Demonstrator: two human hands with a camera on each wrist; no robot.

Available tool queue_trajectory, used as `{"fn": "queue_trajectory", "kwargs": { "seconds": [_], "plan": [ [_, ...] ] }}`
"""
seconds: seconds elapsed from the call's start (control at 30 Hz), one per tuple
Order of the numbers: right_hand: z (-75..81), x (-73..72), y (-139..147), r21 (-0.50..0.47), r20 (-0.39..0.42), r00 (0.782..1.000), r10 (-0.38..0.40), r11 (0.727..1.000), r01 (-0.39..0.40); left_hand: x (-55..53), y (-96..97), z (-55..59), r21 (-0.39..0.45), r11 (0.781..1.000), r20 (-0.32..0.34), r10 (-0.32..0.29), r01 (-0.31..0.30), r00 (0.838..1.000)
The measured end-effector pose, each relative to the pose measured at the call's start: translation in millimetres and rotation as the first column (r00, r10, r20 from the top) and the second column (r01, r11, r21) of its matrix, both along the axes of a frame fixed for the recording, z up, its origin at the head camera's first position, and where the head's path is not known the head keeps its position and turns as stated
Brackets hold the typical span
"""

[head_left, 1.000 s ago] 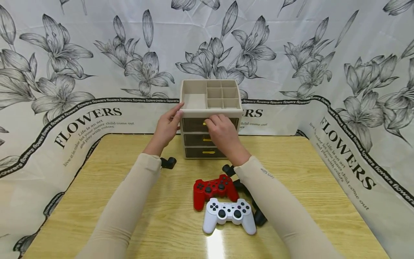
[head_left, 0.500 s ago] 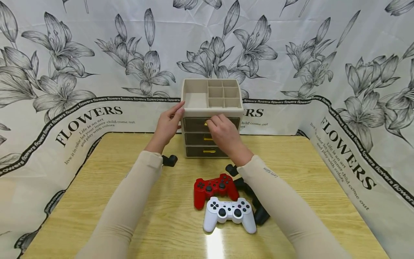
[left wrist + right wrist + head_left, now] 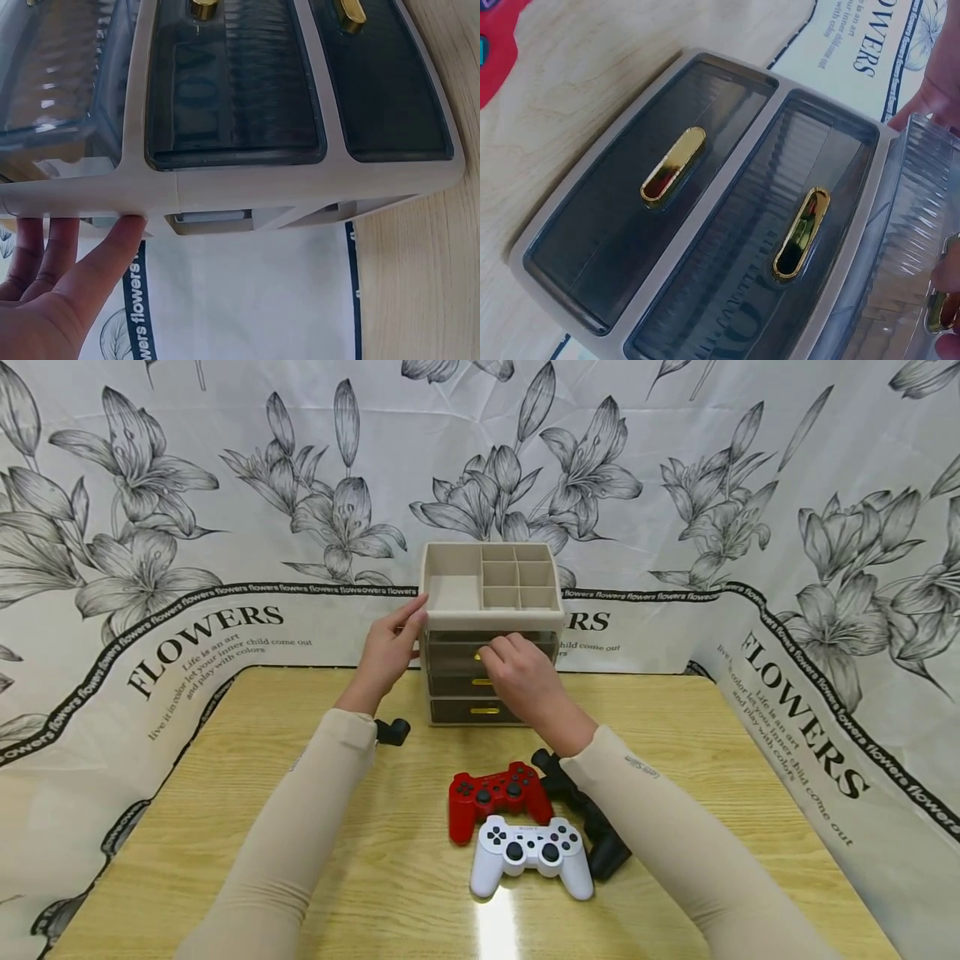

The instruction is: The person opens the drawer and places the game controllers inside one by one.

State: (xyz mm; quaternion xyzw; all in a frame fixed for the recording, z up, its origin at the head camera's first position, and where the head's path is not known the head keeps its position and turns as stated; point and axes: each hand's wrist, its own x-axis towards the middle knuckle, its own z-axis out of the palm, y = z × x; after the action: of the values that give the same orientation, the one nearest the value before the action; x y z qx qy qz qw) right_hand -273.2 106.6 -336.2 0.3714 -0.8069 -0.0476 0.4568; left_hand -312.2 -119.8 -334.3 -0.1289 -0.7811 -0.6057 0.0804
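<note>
A small beige drawer organizer [image 3: 491, 622] stands at the back of the table, with three dark see-through drawers and a compartment tray on top. The fingertips of my right hand [image 3: 525, 681] pinch the gold handle [image 3: 934, 311] of the top drawer [image 3: 452, 657]. That drawer sticks out a little from the frame; its clear ribbed side shows in the right wrist view. My left hand [image 3: 386, 652] rests against the organizer's left side, fingers extended and thumb near the front edge. The middle drawer [image 3: 757, 232] and bottom drawer [image 3: 622, 217] are closed.
In front of the organizer lie a red game controller [image 3: 463, 818] and a white game controller [image 3: 532, 847], slightly overlapping in view. A black object [image 3: 609, 853] lies beside them, partly under my right sleeve. A flower-print cloth [image 3: 345, 527] hangs behind the table.
The top drawer, flush before, has slid out a little toward me, and my right hand has come back and down with its handle. My left hand stays at the organizer's side.
</note>
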Motion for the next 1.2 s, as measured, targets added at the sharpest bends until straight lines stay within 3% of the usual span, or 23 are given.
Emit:
{"fn": "queue_trajectory", "kwargs": {
  "seconds": [0.57, 0.87, 0.97, 1.2],
  "plan": [
    [1.8, 19.9, 3, 0.008, -0.022, 0.999, 0.026, 1.000, -0.026, 0.9, -1.2, 1.2, -0.018, 1.000, 0.015, -0.007, 0.007, 1.000],
    [1.2, 27.2, 7, 0.002, -0.013, 0.998, 0.060, 0.998, -0.060, 23.7, 4.5, 23.1, -0.042, 0.999, 0.034, -0.014, 0.015, 0.999],
    [0.8, 29.5, 8, 0.005, -0.005, 0.998, 0.064, 0.998, -0.064, 21.1, 4.2, 20.8, -0.029, 0.999, 0.034, -0.014, 0.015, 0.999],
    [1.1, 36.4, 10, 0.024, 0.013, 0.998, 0.063, 0.998, -0.064, 2.0, -0.2, 3.4, -0.059, 0.998, 0.019, -0.016, 0.017, 1.000]
  ]
}}
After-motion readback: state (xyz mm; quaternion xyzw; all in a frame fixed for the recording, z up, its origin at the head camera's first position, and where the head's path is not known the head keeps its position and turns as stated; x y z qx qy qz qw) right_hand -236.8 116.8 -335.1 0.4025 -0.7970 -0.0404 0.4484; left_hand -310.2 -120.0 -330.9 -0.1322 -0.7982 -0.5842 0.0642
